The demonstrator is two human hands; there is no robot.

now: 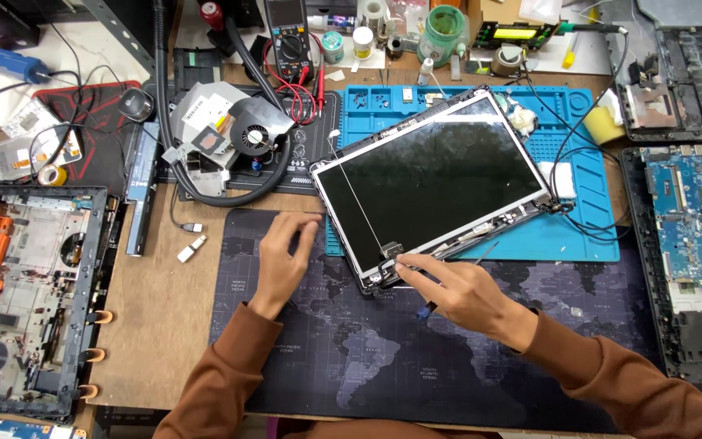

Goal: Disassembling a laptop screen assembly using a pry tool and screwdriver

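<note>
A laptop screen panel [440, 175] in its lid frame lies tilted across a blue work mat [578, 236] and a dark map-printed desk mat [351, 358]. My right hand [457, 289] rests at the panel's near corner by the hinge, its fingers touching the frame edge, with a thin dark tool [431, 309] under the palm. My left hand [284, 258] lies on the dark mat just left of the panel, its fingers bent and apart, its fingertips near the panel's left corner. Both sleeves are brown.
An open laptop base [30, 301] sits at the left and a blue motherboard [692, 219] in a chassis at the right. A fan with heatsink [237, 134], a multimeter [288, 36], cables and small jars crowd the back of the table.
</note>
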